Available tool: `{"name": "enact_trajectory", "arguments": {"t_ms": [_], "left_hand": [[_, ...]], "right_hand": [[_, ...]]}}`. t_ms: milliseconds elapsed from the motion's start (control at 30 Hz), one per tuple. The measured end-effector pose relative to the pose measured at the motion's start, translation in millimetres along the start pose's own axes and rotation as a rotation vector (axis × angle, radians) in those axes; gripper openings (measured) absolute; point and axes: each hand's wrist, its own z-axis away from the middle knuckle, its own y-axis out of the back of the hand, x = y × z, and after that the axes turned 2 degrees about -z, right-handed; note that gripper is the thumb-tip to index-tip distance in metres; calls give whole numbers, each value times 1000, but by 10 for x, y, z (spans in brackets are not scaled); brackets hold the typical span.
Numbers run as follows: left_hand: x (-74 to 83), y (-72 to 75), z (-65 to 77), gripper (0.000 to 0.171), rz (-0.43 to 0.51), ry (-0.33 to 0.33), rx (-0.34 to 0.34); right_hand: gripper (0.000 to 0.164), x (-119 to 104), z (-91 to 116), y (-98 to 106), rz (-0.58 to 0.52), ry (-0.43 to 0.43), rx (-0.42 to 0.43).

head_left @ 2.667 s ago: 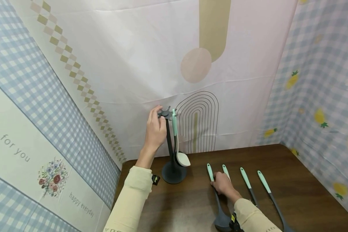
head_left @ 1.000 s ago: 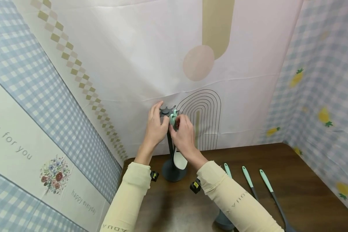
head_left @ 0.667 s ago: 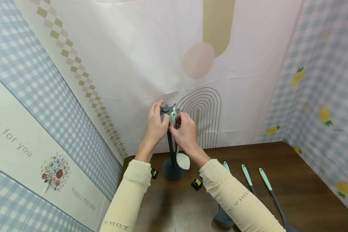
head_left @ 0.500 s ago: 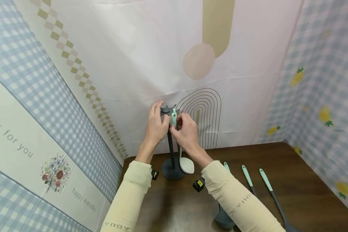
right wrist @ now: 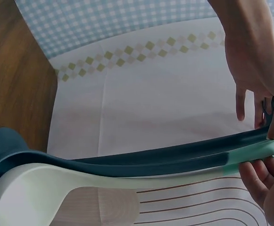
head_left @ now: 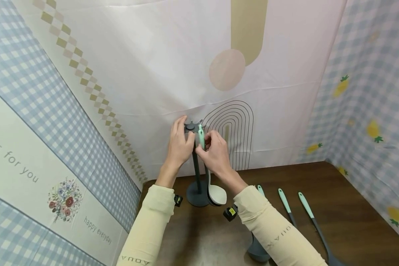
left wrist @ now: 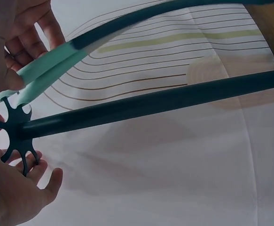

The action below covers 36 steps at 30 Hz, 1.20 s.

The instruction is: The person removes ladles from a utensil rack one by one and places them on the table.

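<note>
My left hand holds the hooked top of a black utensil stand, its fingers and thumb around the hooks. My right hand pinches the mint-green handles that hang at the stand's right side. One handle belongs to a white ladle; the other has a dark shaft ending in a dark bowl. The white bowl covers much of the dark one. Both tilt slightly right of the pole. The handle ends sit at a hook; how they are seated is hard to tell.
Green-handled utensils lie on the brown table at right: a middle handle, a far-right handle, and another partly under my right sleeve. A dark utensil head shows below that sleeve. A patterned cloth stands close behind the stand.
My right hand has gone from the utensils on the table to the handles on the stand. The ladle bowls have swung right, away from the pole. My left hand stays on the stand's top.
</note>
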Motion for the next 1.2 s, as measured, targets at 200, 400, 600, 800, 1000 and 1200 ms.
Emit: {"name": "enact_trajectory", "arguments": {"t_ms": [200,400,600,800,1000,1200], "left_hand": [[18,-4,5,64,1,14,5],[40,-16,18,64,-9,24,9],[57,-8,21,64,-3,30,2],[23,10,-8,63,27,31,8],[-8,34,-17,63,38,46,17],[1,1,-9,64,26,45,-11]], "right_hand": [[17,29,10,37,-9,27,3],[22,37,28,77,-30,23,-14],[26,17,26,126,-69,4,-67],[23,47,49,212,-122,4,-89],[21,70,106,273,-137,17,-143],[24,115,135,292,-154,-14,-154]]}}
